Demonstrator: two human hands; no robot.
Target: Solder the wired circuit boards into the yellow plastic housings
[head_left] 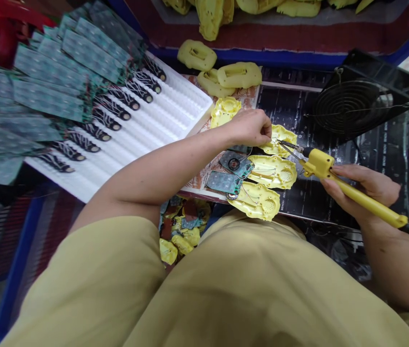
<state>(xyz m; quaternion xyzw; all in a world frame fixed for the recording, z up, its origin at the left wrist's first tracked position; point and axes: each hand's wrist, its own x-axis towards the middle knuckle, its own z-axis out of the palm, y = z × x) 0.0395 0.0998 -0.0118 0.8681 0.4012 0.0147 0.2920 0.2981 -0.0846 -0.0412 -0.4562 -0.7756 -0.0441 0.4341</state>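
My right hand [361,190] grips a yellow soldering iron [352,190] whose tip reaches a yellow plastic shell [280,135]. My left hand [250,126] is closed in a pinch over that same shell, holding something thin I cannot make out. Two more yellow shells [273,171] [257,200] lie just below, each wired to a small green circuit board [224,182].
A white tray [175,113] holds rows of green circuit boards [48,72] at left. A black fan [356,103] stands at right. Yellow casings [238,74] lie behind, more in a bin [262,7] at the top. Scrap parts [181,233] sit near my lap.
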